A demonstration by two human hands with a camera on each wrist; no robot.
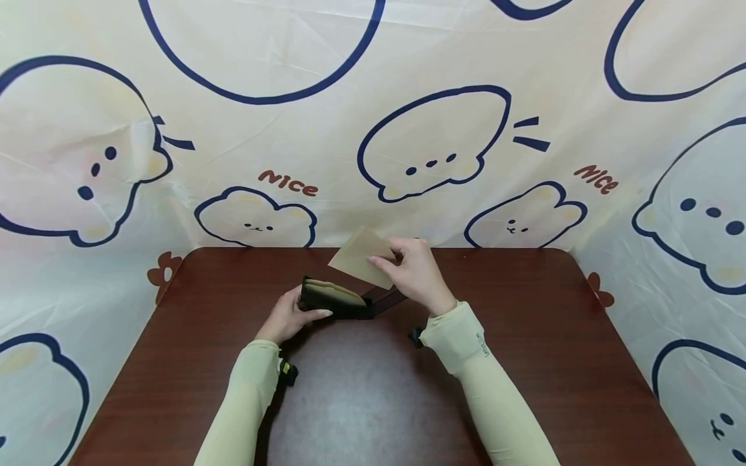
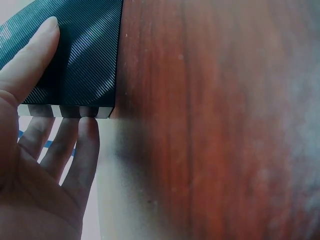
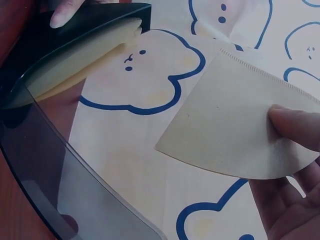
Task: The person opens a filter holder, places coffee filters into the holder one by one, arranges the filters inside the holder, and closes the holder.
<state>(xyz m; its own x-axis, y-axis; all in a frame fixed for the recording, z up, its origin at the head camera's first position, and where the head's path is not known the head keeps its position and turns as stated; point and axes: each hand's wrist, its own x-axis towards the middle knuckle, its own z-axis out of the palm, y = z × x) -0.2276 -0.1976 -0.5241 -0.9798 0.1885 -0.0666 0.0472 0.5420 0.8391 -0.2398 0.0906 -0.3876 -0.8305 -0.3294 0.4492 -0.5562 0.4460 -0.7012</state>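
Tan paper filter (image 1: 360, 254) pinched in right hand (image 1: 418, 272), jutting out leftward

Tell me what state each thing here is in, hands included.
Black case: open, gripped.
Smoky lid: open, see-through.
Paper stack: inside the case, edges exposed.
Single paper: flat, outside the case, pinched.
Left hand: gripping the case.
Right hand: pinching the single paper.

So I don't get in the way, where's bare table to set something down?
Bare table lies between the sleeves, this side of the dark box, and outside each sleeve to the table's edges. It's crowded at the far middle: left hand, box, open see-through lid, right hand and paper filter.
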